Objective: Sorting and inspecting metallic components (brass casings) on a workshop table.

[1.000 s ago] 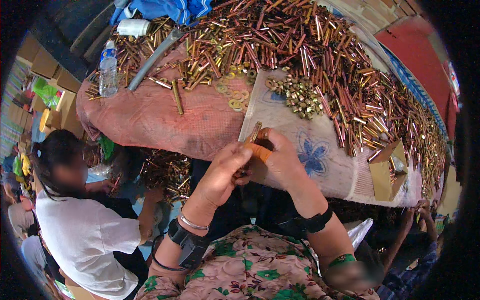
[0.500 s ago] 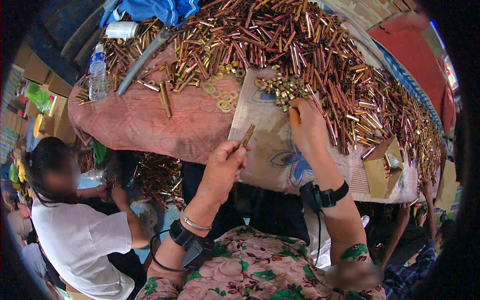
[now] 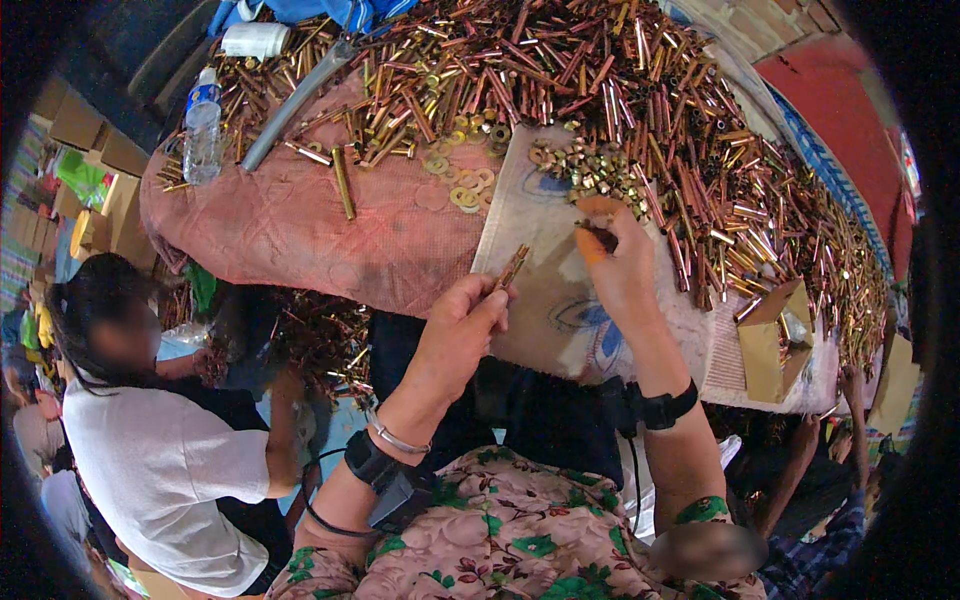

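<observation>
Cloth-draped table, cardboard boxes on the left floor, daylight.

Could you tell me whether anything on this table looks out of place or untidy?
One brass tube lies alone on the red cloth, apart from the main tube heap. A plastic bottle stands among tubes at the far left edge. Otherwise nothing stands out: the left hand holds a tube, the right hand reaches toward small brass pieces.

1. Brass tube: slim and dull brown-gold, pinched at its lower end, tilted with its top leaning right, held above the pale cloth's left edge.
2. Small dark piece: gripped at orange-capped fingertips, just below the heap of short brass pieces.
</observation>
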`<state>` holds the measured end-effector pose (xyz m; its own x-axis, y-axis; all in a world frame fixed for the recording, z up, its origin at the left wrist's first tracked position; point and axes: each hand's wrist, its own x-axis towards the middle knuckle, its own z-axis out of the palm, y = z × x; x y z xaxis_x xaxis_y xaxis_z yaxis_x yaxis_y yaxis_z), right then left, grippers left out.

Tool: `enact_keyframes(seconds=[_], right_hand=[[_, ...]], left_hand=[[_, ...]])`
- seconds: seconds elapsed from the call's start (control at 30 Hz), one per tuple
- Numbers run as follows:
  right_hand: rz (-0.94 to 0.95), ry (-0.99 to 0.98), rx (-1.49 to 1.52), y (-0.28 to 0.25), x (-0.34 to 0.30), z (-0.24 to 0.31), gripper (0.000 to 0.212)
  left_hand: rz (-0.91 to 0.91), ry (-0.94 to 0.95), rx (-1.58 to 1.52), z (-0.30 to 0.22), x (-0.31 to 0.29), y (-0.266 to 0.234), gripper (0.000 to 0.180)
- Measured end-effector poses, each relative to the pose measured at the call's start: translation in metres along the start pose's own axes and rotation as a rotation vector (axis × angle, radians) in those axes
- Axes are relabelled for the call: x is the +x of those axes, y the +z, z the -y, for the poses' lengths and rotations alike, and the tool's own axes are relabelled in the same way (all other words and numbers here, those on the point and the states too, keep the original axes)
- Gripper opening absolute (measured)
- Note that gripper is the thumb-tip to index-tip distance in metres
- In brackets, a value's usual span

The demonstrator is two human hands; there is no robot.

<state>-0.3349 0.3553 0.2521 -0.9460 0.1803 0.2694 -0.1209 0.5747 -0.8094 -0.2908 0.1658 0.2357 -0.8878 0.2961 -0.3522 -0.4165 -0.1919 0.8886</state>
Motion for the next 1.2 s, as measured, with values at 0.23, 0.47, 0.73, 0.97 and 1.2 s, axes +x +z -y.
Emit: enact_keyframes(seconds=[0.23,0.47,0.73,0.97,1.2], right_hand=[[0.306,0.364,0.692,-0.001,-0.022,0.026,0.021],[0.389,0.312,0.765,0.005,-0.033,0.019,0.022],[0.446,0.354,0.585,0.001,-0.034,0.032,0.018],[0.443,0.288,0.553,0.009,-0.035,0.041,0.015],[0.459,0.429,0.528,0.017,-0.039,0.035,0.017]], left_hand=[[0.000,0.017,0.025,-0.005,-0.010,-0.002,0.016],[0.011,0.108,0.157,-0.002,-0.019,-0.006,0.014],[0.006,0.185,0.273,0.008,-0.023,-0.014,0.014],[-0.068,0.314,0.466,0.002,-0.031,-0.017,0.013],[-0.138,0.444,0.630,0.001,-0.037,-0.019,0.012]])
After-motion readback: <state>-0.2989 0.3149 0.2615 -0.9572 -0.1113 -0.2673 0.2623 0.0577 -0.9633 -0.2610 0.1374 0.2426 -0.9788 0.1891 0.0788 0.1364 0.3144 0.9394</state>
